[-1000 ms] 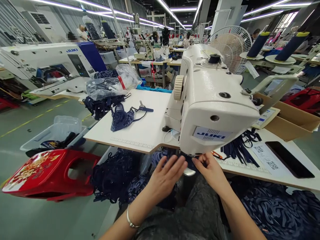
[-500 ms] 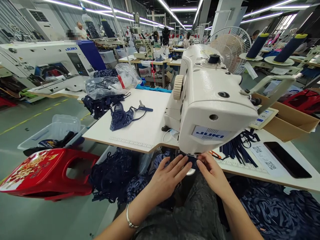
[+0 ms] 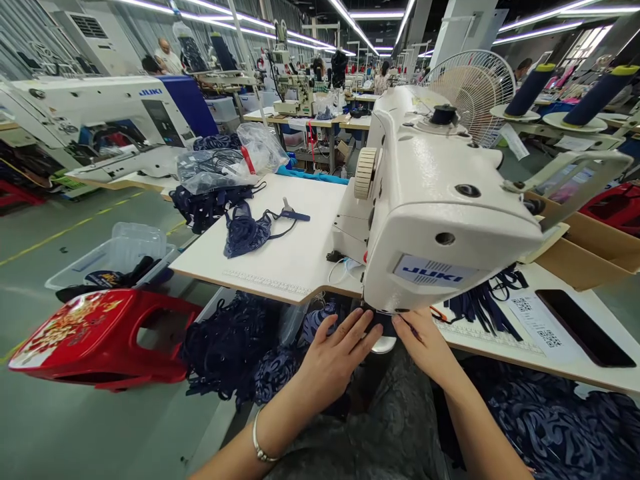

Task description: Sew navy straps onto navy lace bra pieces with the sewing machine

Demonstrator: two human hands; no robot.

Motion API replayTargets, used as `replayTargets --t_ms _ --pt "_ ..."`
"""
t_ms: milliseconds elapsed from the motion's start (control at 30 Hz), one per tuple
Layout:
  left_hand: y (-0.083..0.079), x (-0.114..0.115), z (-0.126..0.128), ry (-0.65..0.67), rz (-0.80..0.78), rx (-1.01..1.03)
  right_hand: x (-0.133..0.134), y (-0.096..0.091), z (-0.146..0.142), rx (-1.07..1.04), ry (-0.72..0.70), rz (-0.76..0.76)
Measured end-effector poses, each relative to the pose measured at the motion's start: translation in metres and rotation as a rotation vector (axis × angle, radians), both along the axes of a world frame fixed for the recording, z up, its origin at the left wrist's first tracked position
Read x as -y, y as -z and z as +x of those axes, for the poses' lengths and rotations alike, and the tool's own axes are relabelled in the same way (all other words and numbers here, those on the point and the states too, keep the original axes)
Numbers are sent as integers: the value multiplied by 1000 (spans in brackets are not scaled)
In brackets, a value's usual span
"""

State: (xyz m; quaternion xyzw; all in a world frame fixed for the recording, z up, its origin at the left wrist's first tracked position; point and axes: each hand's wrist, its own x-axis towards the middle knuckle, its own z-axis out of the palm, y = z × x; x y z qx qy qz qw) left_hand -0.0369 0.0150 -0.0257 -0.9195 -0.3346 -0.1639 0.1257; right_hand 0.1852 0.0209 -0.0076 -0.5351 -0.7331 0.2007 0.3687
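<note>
My left hand [image 3: 330,360] lies with its fingers stretched out flat on a small piece of navy fabric [image 3: 384,325], just below the head of a white JUKI sewing machine [image 3: 445,233]. From the other side, my right hand [image 3: 425,343] pinches the fabric's edge between thumb and fingers. The machine head hides the needle area and much of the cloth. Left of the machine, a navy patterned bra [image 3: 246,230] with a strap rests on the white table [image 3: 295,257].
Navy straps [image 3: 483,307], a sheet with printed codes [image 3: 543,327] and a black phone [image 3: 585,327] lie on the right. Dark fabric heaps [image 3: 230,347] hang below the table's left edge, beside a red stool [image 3: 105,340]. A fan [image 3: 465,93] stands behind the machine.
The head view has turned slightly left, so the machine and phone sit farther right. My right fingers have shifted a little under the machine head; my left hand stays flat on the fabric.
</note>
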Motion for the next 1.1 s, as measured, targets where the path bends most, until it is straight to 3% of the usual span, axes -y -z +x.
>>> replayTargets --t_ms 467,1100 --pt "-1 3 7 -36 -28 93 3 7 3 86 43 25" --pt "-3 4 9 -63 13 65 3 4 0 115 55 93"
